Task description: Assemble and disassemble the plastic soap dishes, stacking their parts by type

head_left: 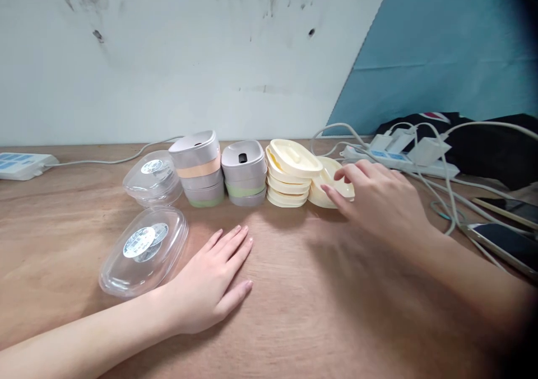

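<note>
My left hand [210, 286] lies flat on the wooden table, fingers stretched out and holding nothing. Just left of it is a clear plastic container [168, 255] with round labels. My right hand [374, 197] reaches over a pale yellow oval lid [317, 197], thumb and fingers apart; I cannot tell whether the fingertips touch it. That lid leans or lies against a stack of similar yellow lids [288, 188]. Left of the stack stand two stacks of grey containers, a shorter one [244, 174] and a taller one [197, 160], with peach and green bands.
More clear containers [147, 183] are stacked behind the nearer one. On the right lie a power strip [437, 167] with chargers, tangled white cables, two phones [504, 244] and black cloth [483, 138]. Another power strip [25, 166] sits far left. A white wall rises behind.
</note>
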